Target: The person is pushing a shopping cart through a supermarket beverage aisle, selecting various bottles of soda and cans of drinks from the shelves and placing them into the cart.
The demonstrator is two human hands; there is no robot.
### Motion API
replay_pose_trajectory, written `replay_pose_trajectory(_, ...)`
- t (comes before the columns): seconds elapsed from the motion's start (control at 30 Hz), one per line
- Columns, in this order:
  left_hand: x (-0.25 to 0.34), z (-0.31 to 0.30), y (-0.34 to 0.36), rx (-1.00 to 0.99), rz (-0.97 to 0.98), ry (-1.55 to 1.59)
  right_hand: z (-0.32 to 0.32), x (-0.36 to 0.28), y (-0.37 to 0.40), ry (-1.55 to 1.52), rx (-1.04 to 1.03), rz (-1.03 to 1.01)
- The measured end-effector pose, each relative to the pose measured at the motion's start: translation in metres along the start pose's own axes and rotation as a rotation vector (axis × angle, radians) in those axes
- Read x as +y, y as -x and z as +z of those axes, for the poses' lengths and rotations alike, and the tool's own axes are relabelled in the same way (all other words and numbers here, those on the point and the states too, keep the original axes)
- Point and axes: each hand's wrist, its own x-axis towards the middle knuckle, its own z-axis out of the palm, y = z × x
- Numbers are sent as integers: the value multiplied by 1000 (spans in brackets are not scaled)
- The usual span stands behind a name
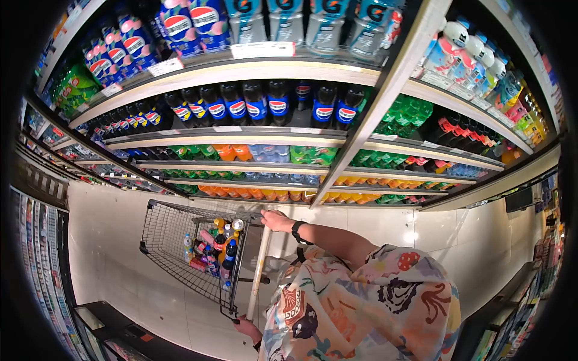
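A wire shopping cart [180, 207] stands on my left side of the view, with its pale handle bar [260, 271] running between my two hands. My right hand [277, 220], with a black band on its wrist, is closed around the handle's upper end in the picture. At the lower end my left hand [245, 328] grips the same bar, its fingers partly hidden. Inside the cart lies a heap of drink bottles [208, 259] in several colours, including a dark bottle with a blue cap [230, 249].
Tall shelves [229, 71] of soft drinks rise along the aisle, holding cola bottles [253, 108], blue sports drinks [286, 27] and orange drinks [232, 151]. Tiled floor [108, 240] surrounds the cart. More stocked shelves [45, 271] stand at the left edge, and others line the right.
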Motion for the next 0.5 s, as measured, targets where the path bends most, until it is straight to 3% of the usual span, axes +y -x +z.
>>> replay_pose_trajectory(0.23, -40, 25, 93, 130, 11, 92, -19, 79, 41, -41, 24, -110)
replay_pose_trajectory(0.43, -60, 44, 183, 182, -126, 186, -47, 144, 87, -67, -101, -108)
replay_pose_trajectory(0.5, -73, 45, 212, 156, -106, 212, -84, 134, 127, -270, -214, 14)
